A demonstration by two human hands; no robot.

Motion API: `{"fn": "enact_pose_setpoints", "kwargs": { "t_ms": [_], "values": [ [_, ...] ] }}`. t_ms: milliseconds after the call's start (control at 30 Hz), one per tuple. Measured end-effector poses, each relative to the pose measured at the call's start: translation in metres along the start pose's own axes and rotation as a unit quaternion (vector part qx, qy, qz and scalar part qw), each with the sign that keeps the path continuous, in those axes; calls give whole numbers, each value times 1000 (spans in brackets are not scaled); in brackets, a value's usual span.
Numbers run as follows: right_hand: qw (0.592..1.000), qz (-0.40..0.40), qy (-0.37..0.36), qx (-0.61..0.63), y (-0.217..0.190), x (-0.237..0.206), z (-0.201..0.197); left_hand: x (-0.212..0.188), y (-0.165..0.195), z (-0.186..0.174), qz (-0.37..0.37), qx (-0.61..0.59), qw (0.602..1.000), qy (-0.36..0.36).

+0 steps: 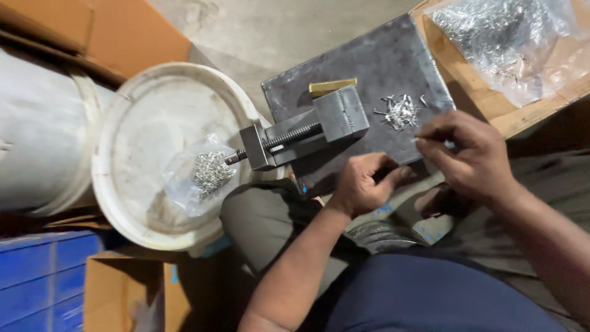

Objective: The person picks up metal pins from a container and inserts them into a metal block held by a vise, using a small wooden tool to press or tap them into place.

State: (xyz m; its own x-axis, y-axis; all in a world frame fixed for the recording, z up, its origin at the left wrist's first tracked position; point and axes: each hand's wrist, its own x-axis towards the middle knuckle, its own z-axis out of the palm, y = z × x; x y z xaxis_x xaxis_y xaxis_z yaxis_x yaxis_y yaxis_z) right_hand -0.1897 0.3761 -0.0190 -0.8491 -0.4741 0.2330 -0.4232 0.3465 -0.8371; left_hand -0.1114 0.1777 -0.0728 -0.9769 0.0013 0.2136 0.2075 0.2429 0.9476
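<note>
Right hand (470, 161) pinches a small metal pin (424, 139) between closed fingers, at 5 o'clock of the pin pile (399, 112). Left hand (364, 184) is curled shut at the steel plate's (381, 61) edge; contents cannot be told. Machine vise (307, 129) sits at 10 o'clock.

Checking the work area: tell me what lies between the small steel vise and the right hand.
In the head view, a small heap of loose metal pins lies on the dark steel plate, between the vise and the right hand.

Bare grey concrete floor (289, 31), dimly lit, crowded by brown cardboard boxes (123, 31) and a blue crate (43, 276)
</note>
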Motion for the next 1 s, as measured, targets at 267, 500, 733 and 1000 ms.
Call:
{"fn": "enact_pose_setpoints", "kwargs": {
  "t_ms": [267, 500, 733, 1000],
  "values": [
    [987, -122, -60, -85, -22, 82, 34, 19, -7, -15, -68, -19, 997, -15],
    [974, -131, -125, -138, -26, 104, 42, 27, -18, -14, -143, -115, 982, -34],
    [961, -147, -153, -180, -33, 110, 48, 26, -21, -16, -134, -123, 983, -40],
    [975, -130, -84, -160, -15, 81, 32, 24, -24, -11, -149, -148, 977, -22]
  ]
}}
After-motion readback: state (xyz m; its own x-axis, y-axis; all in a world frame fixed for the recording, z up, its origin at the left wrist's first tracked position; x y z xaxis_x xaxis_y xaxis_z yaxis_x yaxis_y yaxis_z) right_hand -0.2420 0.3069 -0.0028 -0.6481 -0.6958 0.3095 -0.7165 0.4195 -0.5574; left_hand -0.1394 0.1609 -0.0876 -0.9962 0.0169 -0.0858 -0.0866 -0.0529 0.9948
